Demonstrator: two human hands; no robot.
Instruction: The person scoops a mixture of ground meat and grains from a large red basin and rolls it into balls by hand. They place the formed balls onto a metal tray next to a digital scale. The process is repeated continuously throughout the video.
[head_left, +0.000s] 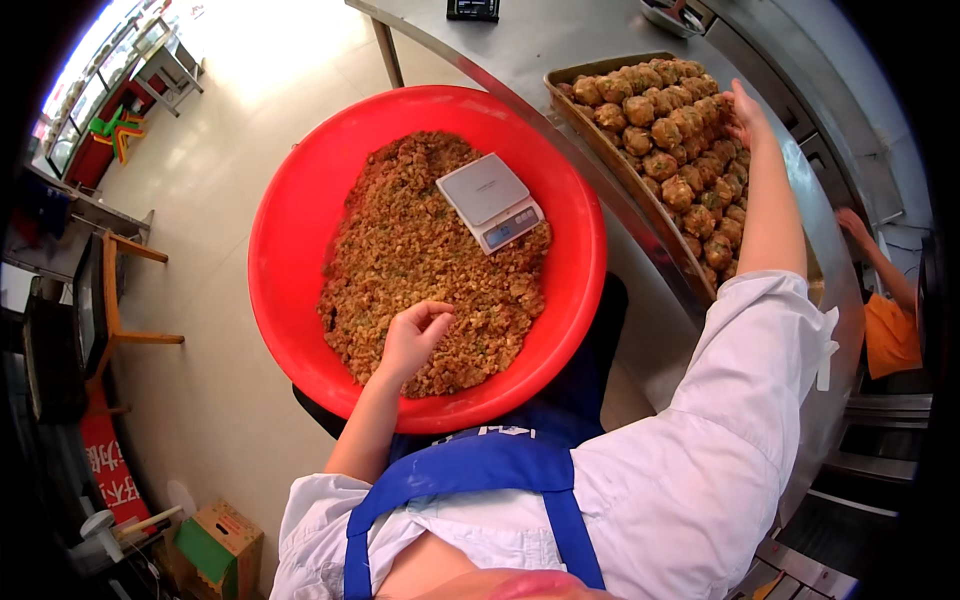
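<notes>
Below me sits a large red plastic basin (289, 315) holding a heap of brown, crumbly filling mixture (397, 247) flecked with green. My left hand (416, 337) hovers over the near part of the heap, fingers curled in and nothing showing between them. A white digital kitchen scale (484, 191) rests tilted on the mixture, its pan bare. My right hand (742, 116) reaches to the far right side of a metal tray (630, 184) stacked with rolled balls of filling (675, 120). Its fingertips are at the outer balls; whether one is in the grasp is hidden.
The tray stands on a stainless steel table (517, 45), whose edge runs beside the basin. A small black device (472, 9) and a metal bowl (671, 19) are at the back. Another person's arm (877, 255) shows at right. Wooden-framed furniture (112, 300) and a cardboard box (217, 551) stand left.
</notes>
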